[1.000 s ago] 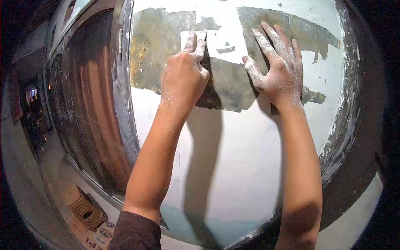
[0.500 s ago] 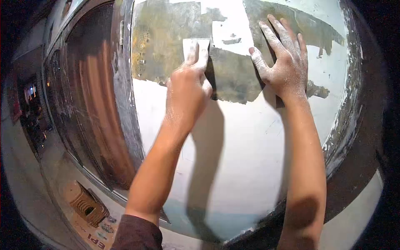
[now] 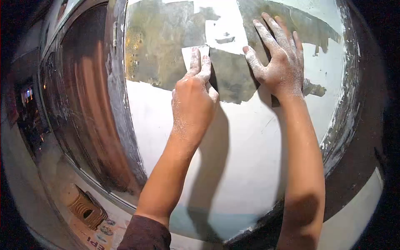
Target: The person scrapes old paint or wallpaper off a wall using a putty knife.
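My left hand grips a pale flat scraper, with two powder-coated fingers stretched along its blade. The blade lies against a grey-brown patch of the panel surface. My right hand rests on the upper right of the same panel, fingers spread, dusted with white powder and holding nothing. Below both hands the panel is coated smooth white, meeting the grey-brown area along a ragged edge. The scraper's handle is hidden in my left hand.
A dark frame edges the panel's left side, beside a reddish-brown door. White-smeared dark trim runs down the right. Stacked brown objects sit at the lower left.
My left hand and the scraper have moved slightly down on the panel. The view has shifted a little; my right hand remains spread on the surface.
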Tool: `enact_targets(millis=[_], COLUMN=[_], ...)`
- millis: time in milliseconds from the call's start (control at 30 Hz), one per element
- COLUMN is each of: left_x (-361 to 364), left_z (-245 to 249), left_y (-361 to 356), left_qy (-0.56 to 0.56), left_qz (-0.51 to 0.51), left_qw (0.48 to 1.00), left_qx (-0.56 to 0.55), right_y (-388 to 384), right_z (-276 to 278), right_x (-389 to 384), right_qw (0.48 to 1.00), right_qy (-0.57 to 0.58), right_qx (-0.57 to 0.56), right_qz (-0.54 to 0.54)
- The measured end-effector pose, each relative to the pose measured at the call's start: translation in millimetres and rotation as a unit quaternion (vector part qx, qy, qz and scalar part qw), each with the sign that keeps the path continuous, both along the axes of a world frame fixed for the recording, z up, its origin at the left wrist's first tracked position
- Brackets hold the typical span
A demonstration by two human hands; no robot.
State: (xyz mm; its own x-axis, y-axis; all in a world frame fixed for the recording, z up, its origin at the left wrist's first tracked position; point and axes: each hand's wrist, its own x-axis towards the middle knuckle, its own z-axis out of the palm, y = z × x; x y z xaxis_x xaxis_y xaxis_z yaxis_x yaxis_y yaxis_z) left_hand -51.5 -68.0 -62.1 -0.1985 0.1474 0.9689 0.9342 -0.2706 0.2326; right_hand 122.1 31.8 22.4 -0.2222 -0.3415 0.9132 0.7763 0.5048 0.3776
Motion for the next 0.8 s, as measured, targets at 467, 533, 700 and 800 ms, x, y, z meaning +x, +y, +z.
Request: enact_targets(millis=[467,533,700,800], left_x=[-0.1,-1.8,-4.4,-10.0], left_z=[7.7,12.3,20.5,25.6], left_y=[-0.6,-2.9,-6.5,-3.6], left_qy=[0.014,0.028,-0.004,0.001], left_qz=[0.071,0.083,0.059,0.043], left_qw=[0.997,0.996,0.996,0.998], left_qx=[-0.004,-0.009,-0.065,-0.054], right_y=[0.4,-0.1,-2.6,-0.1], right_z=[-0.7,-1.6,-1.4,-1.5], right_x=[0.2,-0.9,0.6,0.6], right_qw=[1.000,1.000,1.000,1.000], right_qy=[0.001,0.003,-0.002,0.001], right_qx=[-0.002,-0.008,-0.005,-0.005], right_qz=[-0.001,-0.001,-0.004,-0.005])
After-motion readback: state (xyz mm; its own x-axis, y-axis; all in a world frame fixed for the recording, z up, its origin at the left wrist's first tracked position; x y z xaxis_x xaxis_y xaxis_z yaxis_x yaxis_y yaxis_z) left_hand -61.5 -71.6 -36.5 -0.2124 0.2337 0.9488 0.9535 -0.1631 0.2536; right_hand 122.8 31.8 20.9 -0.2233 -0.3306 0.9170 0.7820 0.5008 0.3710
